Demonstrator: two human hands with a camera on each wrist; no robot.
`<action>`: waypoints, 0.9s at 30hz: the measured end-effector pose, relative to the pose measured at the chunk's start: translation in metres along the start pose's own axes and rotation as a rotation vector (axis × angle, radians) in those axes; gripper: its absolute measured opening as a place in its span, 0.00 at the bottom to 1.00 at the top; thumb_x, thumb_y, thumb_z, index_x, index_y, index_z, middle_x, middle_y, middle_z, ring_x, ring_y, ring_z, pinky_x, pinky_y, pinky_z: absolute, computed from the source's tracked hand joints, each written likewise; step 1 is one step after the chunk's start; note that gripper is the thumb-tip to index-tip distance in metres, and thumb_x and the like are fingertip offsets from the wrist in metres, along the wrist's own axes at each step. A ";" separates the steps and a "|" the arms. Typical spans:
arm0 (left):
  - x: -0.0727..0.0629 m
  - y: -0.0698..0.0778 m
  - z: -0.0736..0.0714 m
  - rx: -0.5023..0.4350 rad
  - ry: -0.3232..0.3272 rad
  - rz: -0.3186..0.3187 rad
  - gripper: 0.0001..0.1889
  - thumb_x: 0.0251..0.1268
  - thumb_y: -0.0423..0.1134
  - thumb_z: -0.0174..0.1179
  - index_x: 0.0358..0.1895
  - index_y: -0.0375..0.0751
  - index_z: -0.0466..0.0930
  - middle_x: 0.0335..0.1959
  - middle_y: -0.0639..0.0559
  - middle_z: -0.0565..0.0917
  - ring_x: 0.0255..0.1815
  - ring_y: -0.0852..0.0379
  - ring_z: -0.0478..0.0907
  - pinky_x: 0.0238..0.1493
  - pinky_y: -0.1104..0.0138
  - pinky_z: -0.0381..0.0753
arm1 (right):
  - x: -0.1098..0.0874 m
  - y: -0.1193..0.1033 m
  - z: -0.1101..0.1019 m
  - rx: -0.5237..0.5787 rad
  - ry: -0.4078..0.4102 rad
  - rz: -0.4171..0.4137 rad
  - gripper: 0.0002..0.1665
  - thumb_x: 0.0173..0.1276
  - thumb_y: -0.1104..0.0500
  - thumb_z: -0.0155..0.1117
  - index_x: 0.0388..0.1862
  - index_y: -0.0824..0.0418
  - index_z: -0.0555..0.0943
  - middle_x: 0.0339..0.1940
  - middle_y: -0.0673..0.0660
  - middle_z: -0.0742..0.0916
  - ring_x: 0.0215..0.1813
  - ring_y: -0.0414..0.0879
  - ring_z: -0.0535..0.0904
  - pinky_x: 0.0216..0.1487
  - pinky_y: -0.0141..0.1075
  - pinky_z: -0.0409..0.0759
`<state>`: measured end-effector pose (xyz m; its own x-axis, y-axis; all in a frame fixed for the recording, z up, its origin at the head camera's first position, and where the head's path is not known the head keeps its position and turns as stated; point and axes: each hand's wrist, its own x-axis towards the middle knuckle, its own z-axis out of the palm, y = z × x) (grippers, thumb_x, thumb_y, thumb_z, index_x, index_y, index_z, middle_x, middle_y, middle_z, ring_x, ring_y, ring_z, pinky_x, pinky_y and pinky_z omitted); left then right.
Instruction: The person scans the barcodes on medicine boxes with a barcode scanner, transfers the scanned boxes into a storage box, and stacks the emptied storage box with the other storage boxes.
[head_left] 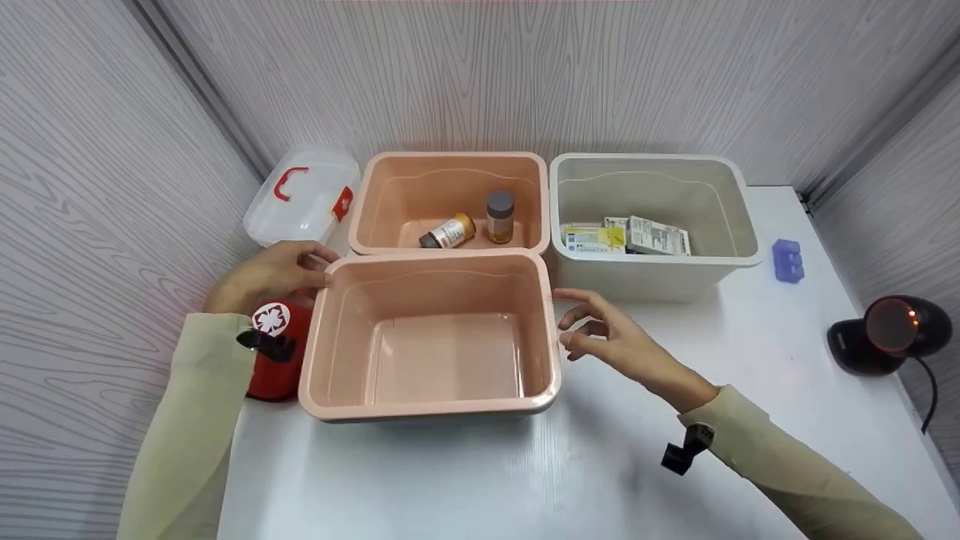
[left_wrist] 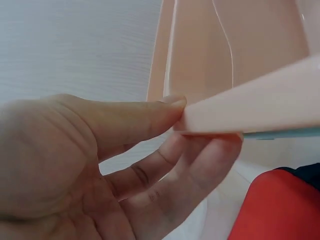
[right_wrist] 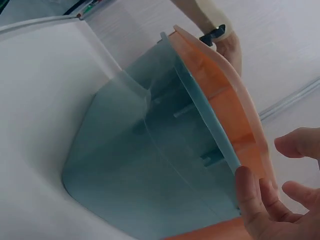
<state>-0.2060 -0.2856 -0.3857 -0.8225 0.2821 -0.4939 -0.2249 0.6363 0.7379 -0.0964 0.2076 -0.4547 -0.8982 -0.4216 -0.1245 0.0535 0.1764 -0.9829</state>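
A pink plastic bin (head_left: 457, 360) stands in front of me, nested inside a teal bin (right_wrist: 120, 155) whose outer wall shows in the right wrist view. My left hand (head_left: 274, 274) pinches the pink rim at its far left corner, thumb on top and fingers beneath, as the left wrist view shows. At the right side, my right hand (head_left: 615, 337) has its fingertips at the rims, the thumb held apart from them. The pink bin's inside is bare.
Behind stand another pink bin (head_left: 450, 159) with two pill bottles and a white bin (head_left: 652, 281) with medicine boxes. A clear first-aid case (head_left: 300, 199) and a red pouch (head_left: 281, 375) lie left. Rightward are a purple pill organizer (head_left: 787, 261) and a black scanner (head_left: 892, 334).
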 end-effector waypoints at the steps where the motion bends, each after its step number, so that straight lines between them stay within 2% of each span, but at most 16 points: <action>1: 0.000 0.001 0.000 0.021 0.006 0.006 0.26 0.81 0.30 0.58 0.75 0.25 0.68 0.58 0.38 0.83 0.40 0.60 0.88 0.44 0.66 0.92 | 0.001 -0.001 -0.004 0.011 0.019 0.001 0.38 0.79 0.63 0.68 0.84 0.55 0.67 0.58 0.64 0.80 0.50 0.54 0.86 0.53 0.43 0.92; 4: 0.001 0.003 -0.002 0.070 0.036 0.015 0.24 0.81 0.29 0.56 0.73 0.22 0.69 0.53 0.37 0.84 0.35 0.61 0.88 0.41 0.65 0.92 | 0.005 -0.003 -0.013 0.043 0.034 0.002 0.37 0.80 0.63 0.66 0.84 0.59 0.67 0.60 0.67 0.81 0.48 0.50 0.87 0.54 0.43 0.92; 10: 0.000 0.004 -0.003 0.135 0.111 -0.019 0.22 0.81 0.33 0.56 0.70 0.21 0.73 0.54 0.34 0.84 0.32 0.60 0.88 0.38 0.66 0.92 | 0.011 -0.004 -0.006 0.086 -0.077 0.017 0.36 0.81 0.61 0.66 0.84 0.60 0.68 0.68 0.66 0.79 0.52 0.50 0.88 0.61 0.46 0.90; 15: 0.004 0.009 0.002 0.195 0.160 -0.027 0.21 0.81 0.35 0.59 0.68 0.25 0.78 0.54 0.32 0.85 0.32 0.60 0.88 0.37 0.66 0.92 | 0.014 -0.008 -0.002 0.199 -0.034 0.045 0.32 0.81 0.64 0.63 0.81 0.62 0.72 0.74 0.65 0.76 0.58 0.52 0.86 0.67 0.47 0.88; 19: 0.005 0.012 0.004 0.216 0.185 -0.041 0.20 0.81 0.36 0.59 0.67 0.25 0.80 0.54 0.31 0.86 0.30 0.60 0.88 0.35 0.67 0.91 | 0.015 -0.010 0.000 0.254 -0.047 0.085 0.32 0.82 0.64 0.60 0.82 0.63 0.70 0.79 0.63 0.73 0.62 0.53 0.85 0.69 0.48 0.87; 24: 0.007 0.014 0.005 0.222 0.203 -0.045 0.20 0.79 0.35 0.60 0.65 0.24 0.80 0.53 0.31 0.86 0.29 0.61 0.86 0.35 0.67 0.91 | 0.016 -0.009 -0.001 0.327 -0.060 0.075 0.32 0.83 0.64 0.56 0.83 0.66 0.68 0.81 0.65 0.73 0.60 0.53 0.87 0.69 0.50 0.87; 27: 0.008 0.017 0.006 0.264 0.205 -0.047 0.20 0.78 0.37 0.59 0.65 0.25 0.80 0.55 0.30 0.86 0.33 0.57 0.88 0.37 0.64 0.91 | 0.018 -0.008 -0.004 0.341 -0.056 0.063 0.33 0.84 0.64 0.56 0.83 0.68 0.65 0.80 0.66 0.73 0.59 0.52 0.87 0.70 0.50 0.86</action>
<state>-0.2130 -0.2681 -0.3795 -0.9085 0.1147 -0.4018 -0.1438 0.8170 0.5584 -0.1147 0.2024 -0.4485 -0.8636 -0.4691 -0.1848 0.2594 -0.0992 -0.9607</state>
